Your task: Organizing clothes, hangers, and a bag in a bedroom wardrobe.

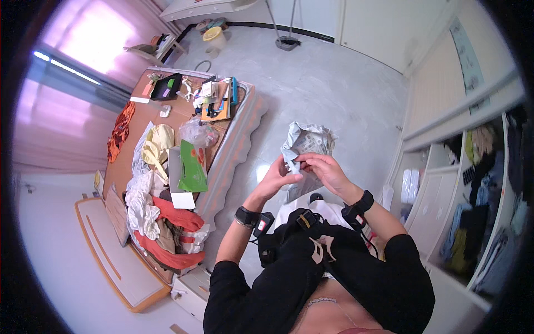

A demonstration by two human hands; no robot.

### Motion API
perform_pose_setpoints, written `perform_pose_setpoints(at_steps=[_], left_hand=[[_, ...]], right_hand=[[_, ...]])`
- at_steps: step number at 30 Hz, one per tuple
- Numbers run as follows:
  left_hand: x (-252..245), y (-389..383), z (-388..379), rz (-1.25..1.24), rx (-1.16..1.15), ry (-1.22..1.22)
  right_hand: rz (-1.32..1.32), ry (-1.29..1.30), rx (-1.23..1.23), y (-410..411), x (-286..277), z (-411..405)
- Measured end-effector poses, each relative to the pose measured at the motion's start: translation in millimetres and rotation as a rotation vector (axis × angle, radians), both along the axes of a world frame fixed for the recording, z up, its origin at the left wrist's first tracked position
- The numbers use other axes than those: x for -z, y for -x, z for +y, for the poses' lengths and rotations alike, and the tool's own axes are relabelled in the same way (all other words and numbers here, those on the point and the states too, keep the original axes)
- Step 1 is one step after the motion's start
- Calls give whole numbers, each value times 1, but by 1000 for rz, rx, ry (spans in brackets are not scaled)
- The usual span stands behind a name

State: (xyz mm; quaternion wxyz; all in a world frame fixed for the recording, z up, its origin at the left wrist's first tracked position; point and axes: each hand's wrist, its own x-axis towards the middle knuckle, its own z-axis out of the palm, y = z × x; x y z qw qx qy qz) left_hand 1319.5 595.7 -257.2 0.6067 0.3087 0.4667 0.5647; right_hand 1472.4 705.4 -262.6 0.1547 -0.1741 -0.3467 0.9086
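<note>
A crumpled silvery-grey plastic mailing bag (311, 140) with a printed label hangs in front of me, above the floor. My left hand (278, 177) grips the bag's left edge, with its thumb pointing across towards the other hand. The fingers of my right hand (323, 167) pinch the same edge from the right. Both hands meet at a small bunched or torn strip of the plastic. Whether anything lies inside the bag cannot be told. Both wrists wear black straps with small devices.
To the left stands a bed (142, 108) bearing an open green and white box (194, 167), heaped clothes (167, 225), a clear plastic bag, books and a black tray (166, 87). An open wardrobe (463, 188) with clothes is at right. A dustpan (288, 43) and yellow-rimmed bin (215, 37) stand beyond.
</note>
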Motion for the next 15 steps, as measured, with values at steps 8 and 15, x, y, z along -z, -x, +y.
perform_pose_setpoints(at_steps=[8,15], left_hand=[[-7,94,101,79,-168,60],[-6,195,214,99,-122,-29]], right_hand=[[-158,-781,-40,85,-11,137],[-392,-637,2,157,6,281]])
